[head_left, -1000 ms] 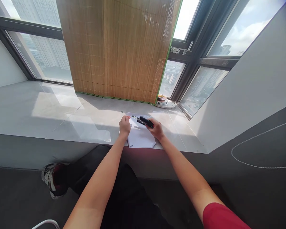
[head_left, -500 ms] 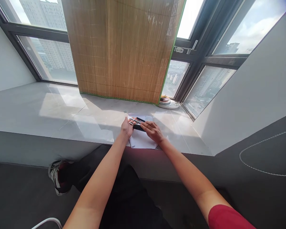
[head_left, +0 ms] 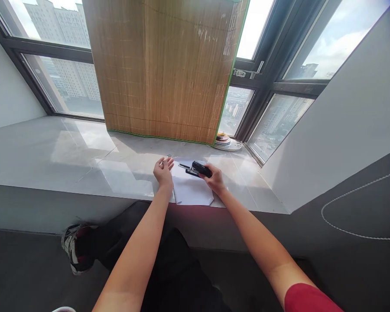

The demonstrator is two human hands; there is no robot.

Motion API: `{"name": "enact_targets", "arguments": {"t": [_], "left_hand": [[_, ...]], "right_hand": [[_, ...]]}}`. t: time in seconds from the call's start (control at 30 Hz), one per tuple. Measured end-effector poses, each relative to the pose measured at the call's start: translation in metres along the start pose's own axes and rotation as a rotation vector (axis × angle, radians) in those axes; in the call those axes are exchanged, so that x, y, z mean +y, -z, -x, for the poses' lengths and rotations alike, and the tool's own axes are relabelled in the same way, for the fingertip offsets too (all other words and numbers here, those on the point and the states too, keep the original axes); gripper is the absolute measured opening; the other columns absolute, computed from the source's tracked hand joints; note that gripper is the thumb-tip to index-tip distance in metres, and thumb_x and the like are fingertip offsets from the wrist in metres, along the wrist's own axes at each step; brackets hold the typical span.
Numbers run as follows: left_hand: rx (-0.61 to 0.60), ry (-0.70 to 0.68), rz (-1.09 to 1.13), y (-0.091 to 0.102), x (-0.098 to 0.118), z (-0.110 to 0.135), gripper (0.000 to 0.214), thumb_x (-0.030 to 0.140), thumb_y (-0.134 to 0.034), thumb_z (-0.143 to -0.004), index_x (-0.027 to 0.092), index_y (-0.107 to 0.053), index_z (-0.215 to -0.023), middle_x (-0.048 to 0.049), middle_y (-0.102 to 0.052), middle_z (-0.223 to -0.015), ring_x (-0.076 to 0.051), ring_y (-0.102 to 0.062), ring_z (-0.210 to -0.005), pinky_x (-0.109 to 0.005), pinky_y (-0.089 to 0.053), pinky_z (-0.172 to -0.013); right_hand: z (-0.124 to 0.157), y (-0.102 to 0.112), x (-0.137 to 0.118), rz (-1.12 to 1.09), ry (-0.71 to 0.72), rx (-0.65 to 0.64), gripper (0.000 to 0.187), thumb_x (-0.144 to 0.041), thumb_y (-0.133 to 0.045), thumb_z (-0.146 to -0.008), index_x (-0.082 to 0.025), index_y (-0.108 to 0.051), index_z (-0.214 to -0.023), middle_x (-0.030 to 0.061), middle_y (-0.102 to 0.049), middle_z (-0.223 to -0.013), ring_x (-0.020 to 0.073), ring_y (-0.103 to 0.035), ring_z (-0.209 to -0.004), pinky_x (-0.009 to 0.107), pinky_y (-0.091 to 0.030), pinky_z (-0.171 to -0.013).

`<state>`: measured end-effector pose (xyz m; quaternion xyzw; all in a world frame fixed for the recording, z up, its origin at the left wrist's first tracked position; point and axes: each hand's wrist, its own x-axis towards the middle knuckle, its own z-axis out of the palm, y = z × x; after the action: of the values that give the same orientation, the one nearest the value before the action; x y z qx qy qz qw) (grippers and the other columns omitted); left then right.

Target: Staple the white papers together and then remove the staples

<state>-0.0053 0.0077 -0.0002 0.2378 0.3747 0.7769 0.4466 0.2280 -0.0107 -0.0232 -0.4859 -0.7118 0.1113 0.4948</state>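
A black stapler (head_left: 201,169) is in my right hand (head_left: 215,178). Its black top arm is raised apart from the black lower part, and a thin metal rail juts out to the left. Below it a sheet of white paper (head_left: 192,190) lies on the windowsill, with the upper part partly covered by the stapler. To the left of the paper, my left hand (head_left: 164,173) is turned palm up. Its thumb and forefinger come together while the other fingers are loosely bent; something small and greyish may be between them, too small to name.
Tiny dark bits (head_left: 169,155) lie on the pale tiled windowsill (head_left: 81,164) beyond my left hand. A bamboo blind (head_left: 162,78) hangs over the window. Stacked plates (head_left: 225,142) stand at the right corner. A beaded cord (head_left: 325,216) loops down at the right.
My left hand has come away from the stapler and moved left. My right hand has shifted slightly right, now gripping the stapler alone by its right end.
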Motion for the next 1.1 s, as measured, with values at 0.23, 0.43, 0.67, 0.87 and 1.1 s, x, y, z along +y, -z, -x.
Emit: {"name": "enact_targets", "arguments": {"t": [0.23,0.43,0.67,0.87,1.1], "left_hand": [[-0.208,-0.168,-0.131,-0.004,0.005,0.009,0.042,0.05,-0.09,-0.083,0.014,-0.081,-0.103,-0.012,-0.083,-0.099,-0.008,-0.061,-0.051,-0.023,-0.046,-0.046],[-0.504,-0.2,-0.198,-0.008,0.008,0.019,0.04,0.053,-0.094,-0.076,0.018,-0.085,-0.093,-0.0079,-0.081,-0.096,-0.003,-0.043,-0.045,-0.024,-0.037,-0.043],[-0.744,-0.131,-0.37,-0.01,0.013,0.037,0.051,0.059,-0.095,-0.072,0.017,-0.084,-0.099,-0.0021,-0.072,-0.068,-0.007,-0.047,-0.045,-0.023,-0.035,-0.042],[-0.84,-0.14,-0.382,-0.012,0.012,0.041,0.052,0.063,-0.097,-0.067,0.017,-0.073,-0.076,-0.0028,-0.073,-0.072,-0.006,-0.046,-0.046,-0.022,-0.035,-0.043],[-0.893,-0.129,-0.394,-0.012,0.013,0.042,0.054,0.068,-0.093,-0.071,0.016,-0.077,-0.077,-0.0039,-0.072,-0.07,-0.007,-0.047,-0.047,-0.023,-0.036,-0.043]], "right_hand": [[-0.003,-0.005,0.003,-0.031,-0.047,-0.246,0.029,-0.032,-0.082,-0.077,-0.02,-0.077,-0.103,0.0022,-0.076,-0.089,0.0204,-0.067,-0.079,0.032,-0.052,-0.076],[-0.001,-0.002,-0.008,0.062,0.2,-0.027,0.017,-0.035,-0.069,-0.099,-0.023,-0.072,-0.111,0.0079,-0.075,-0.105,0.0264,-0.066,-0.102,0.04,-0.056,-0.09],[0.014,-0.001,-0.009,0.368,0.628,0.096,0.015,-0.037,-0.061,-0.108,-0.025,-0.065,-0.115,0.0119,-0.07,-0.112,0.0274,-0.064,-0.101,0.044,-0.055,-0.089],[0.016,-0.007,-0.007,0.445,0.747,0.111,0.005,-0.027,-0.063,-0.108,-0.025,-0.061,-0.112,0.0092,-0.074,-0.109,0.0238,-0.068,-0.097,0.04,-0.056,-0.087],[0.017,-0.003,-0.006,0.428,0.739,0.113,0.007,-0.025,-0.059,-0.109,-0.024,-0.06,-0.116,0.0101,-0.075,-0.109,0.0239,-0.069,-0.098,0.041,-0.056,-0.087]]}}
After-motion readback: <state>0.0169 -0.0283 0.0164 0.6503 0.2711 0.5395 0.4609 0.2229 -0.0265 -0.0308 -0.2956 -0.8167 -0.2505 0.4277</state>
